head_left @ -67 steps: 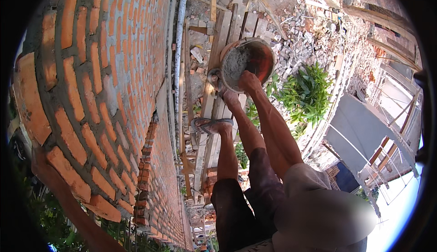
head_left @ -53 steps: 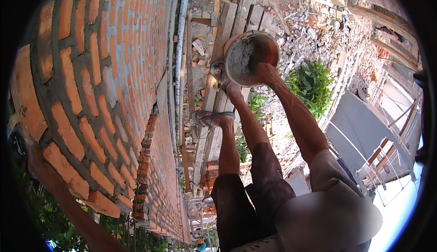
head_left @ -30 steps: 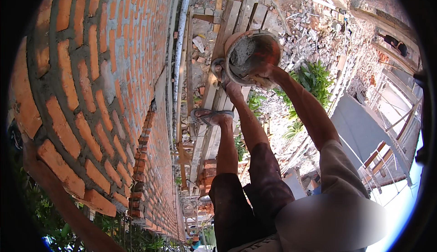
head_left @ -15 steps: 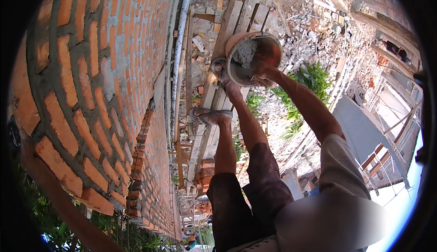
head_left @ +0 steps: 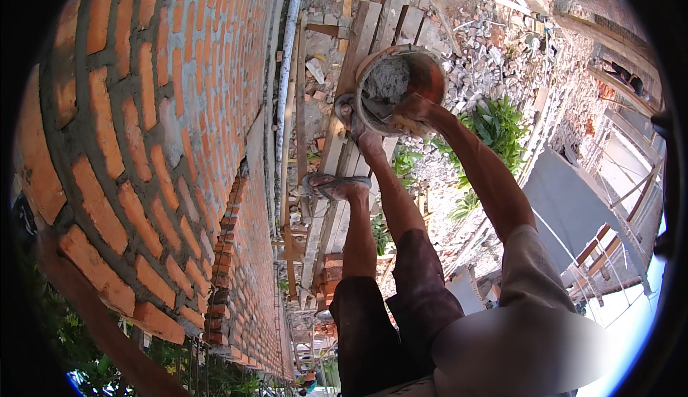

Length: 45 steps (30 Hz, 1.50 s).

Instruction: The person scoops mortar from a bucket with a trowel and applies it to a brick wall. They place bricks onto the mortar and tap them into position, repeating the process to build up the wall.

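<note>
My right hand (head_left: 413, 114) reaches into a round bucket (head_left: 430, 74) of grey mortar (head_left: 387, 80). Its fingers are closed on what looks like a trowel (head_left: 375, 107), whose dark grey blade lies against the mortar; the handle is hidden in my grip. The bucket stands on wooden planks just beyond my feet. On the far left, my left hand (head_left: 46, 233) is at the outer end of a brick wall (head_left: 147, 153), beside a brick (head_left: 97, 268) on its edge. Shadow and the dark picture rim hide those fingers.
I stand in sandals on a narrow plank platform (head_left: 331, 207) alongside the wall. A pale pole (head_left: 287, 74) runs between wall and planks. Rubble (head_left: 494, 60) and green plants (head_left: 496, 126) lie below to the right, near a grey slab (head_left: 573, 193) and timber.
My right hand has shifted slightly within the bucket, and a blade shape shows more clearly by the mortar. My left hand stays by the wall's end. The whole view has shifted slightly.
</note>
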Each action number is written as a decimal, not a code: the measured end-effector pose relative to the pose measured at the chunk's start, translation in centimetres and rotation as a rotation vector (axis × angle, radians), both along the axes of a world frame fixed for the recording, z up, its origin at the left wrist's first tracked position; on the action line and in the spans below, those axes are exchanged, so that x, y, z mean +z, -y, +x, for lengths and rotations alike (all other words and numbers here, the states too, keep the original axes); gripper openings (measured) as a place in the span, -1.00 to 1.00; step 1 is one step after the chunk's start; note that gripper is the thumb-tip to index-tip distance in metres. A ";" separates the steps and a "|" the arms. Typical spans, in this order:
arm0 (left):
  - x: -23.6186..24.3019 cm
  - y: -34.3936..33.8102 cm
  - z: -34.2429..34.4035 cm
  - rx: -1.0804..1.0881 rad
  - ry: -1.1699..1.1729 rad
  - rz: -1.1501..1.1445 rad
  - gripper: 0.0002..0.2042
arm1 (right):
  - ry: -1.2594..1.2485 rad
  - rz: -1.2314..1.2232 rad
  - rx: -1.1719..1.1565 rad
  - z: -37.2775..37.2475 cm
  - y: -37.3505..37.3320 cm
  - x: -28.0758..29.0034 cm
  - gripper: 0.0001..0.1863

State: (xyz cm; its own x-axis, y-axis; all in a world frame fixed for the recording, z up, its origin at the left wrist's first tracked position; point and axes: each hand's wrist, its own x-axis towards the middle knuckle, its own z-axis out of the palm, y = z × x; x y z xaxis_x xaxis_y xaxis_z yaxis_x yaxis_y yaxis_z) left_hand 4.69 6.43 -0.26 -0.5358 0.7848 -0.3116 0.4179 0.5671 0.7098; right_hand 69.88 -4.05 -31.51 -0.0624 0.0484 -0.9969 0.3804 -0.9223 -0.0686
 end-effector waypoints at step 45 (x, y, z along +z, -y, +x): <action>-0.5 -0.6 -0.1 0.058 -0.163 0.032 -0.56 | 0.253 0.335 0.228 -2.8 11.2 5.6 -0.65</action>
